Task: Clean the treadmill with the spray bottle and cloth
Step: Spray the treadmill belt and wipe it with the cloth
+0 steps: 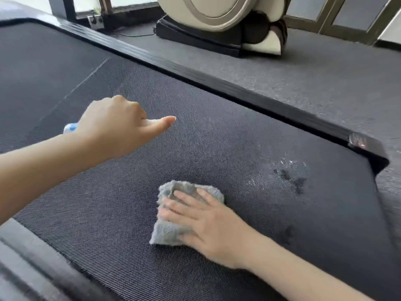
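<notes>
The treadmill's dark textured belt [206, 137] fills most of the view. My right hand [201, 222] lies flat with straight fingers on a folded grey cloth [167, 232], pressing it onto the belt. My left hand [117, 124] hovers above the belt further back and grips a small white spray bottle [70, 127], mostly hidden by the hand; its blue-marked end shows at the left, and the thumb points right. A wet sprayed patch [288, 177] with droplets and dark spots sits right of the cloth.
A black side rail [217, 83] runs diagonally along the belt's far edge, with a grey rail [26, 268] at the near left. Beyond lies grey carpet [314, 72] with a beige and black massage chair base [221, 25] and a cable.
</notes>
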